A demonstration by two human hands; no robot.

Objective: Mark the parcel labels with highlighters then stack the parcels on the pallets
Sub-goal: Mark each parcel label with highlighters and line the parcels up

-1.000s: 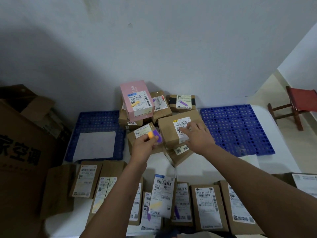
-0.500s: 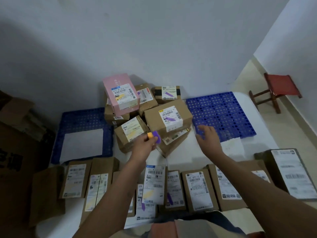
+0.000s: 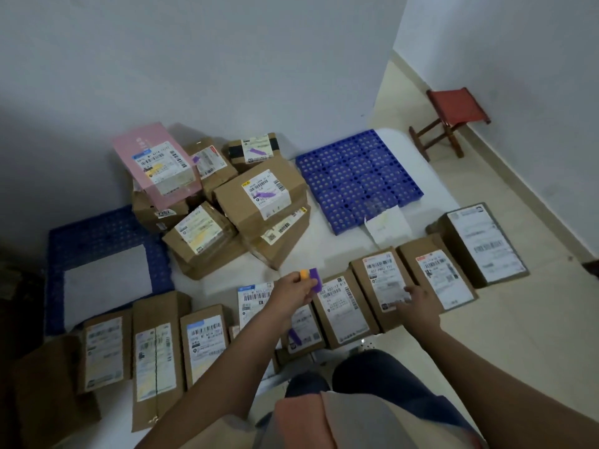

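My left hand (image 3: 293,291) grips two highlighters (image 3: 310,276), one orange and one purple, above the front row of parcels. My right hand (image 3: 418,303) rests with fingers spread on the label of a brown parcel (image 3: 379,283) in that row. A heap of marked parcels (image 3: 259,196), topped by a pink box (image 3: 158,163), lies between two blue pallets. The right pallet (image 3: 356,176) is bare; the left pallet (image 3: 97,241) carries a white sheet. Several brown labelled parcels (image 3: 155,354) lie flat in a row along the front.
A red stool (image 3: 450,118) stands on the tiled floor at the right wall. A larger grey-labelled parcel (image 3: 483,241) lies at the row's right end. A white slip (image 3: 385,226) lies by the right pallet. Dark cardboard fills the left edge.
My right hand left the parcel on top of the heap and came down right to a parcel in the front row. The camera view swung right and down. My left hand kept hold of the highlighters.
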